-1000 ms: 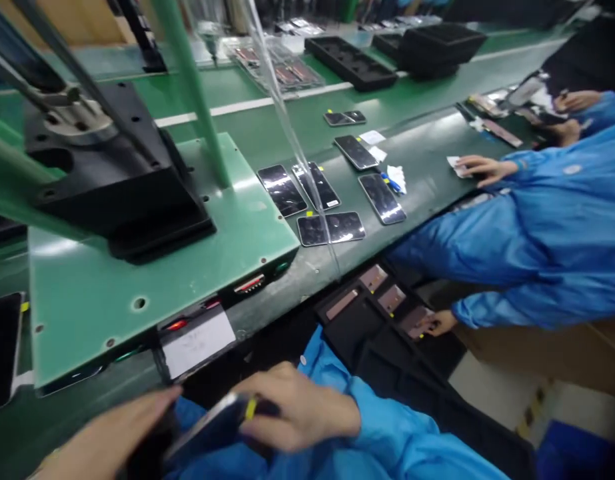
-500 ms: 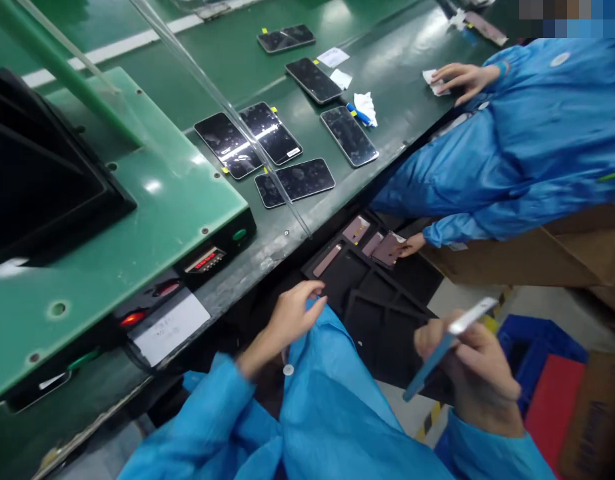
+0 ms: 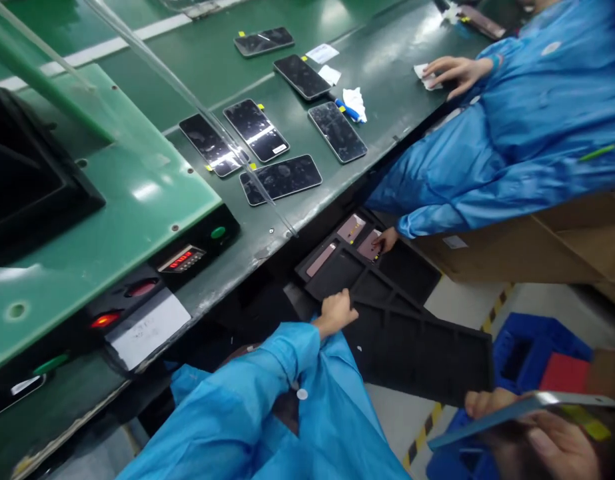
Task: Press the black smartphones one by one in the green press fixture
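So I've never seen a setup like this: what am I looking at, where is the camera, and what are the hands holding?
The camera sits on a worker's head, looking down at their own hands. The left hand rests on the edge of a black compartment tray below the bench. The right hand holds a thin phone-like panel edge-on. On the green bench lie six dark phone screens, a white wipe and paper slips. At left stands a green-topped machine with a red number display. The blue-sleeved person at right is a co-worker; one of their hands presses a wipe on the bench.
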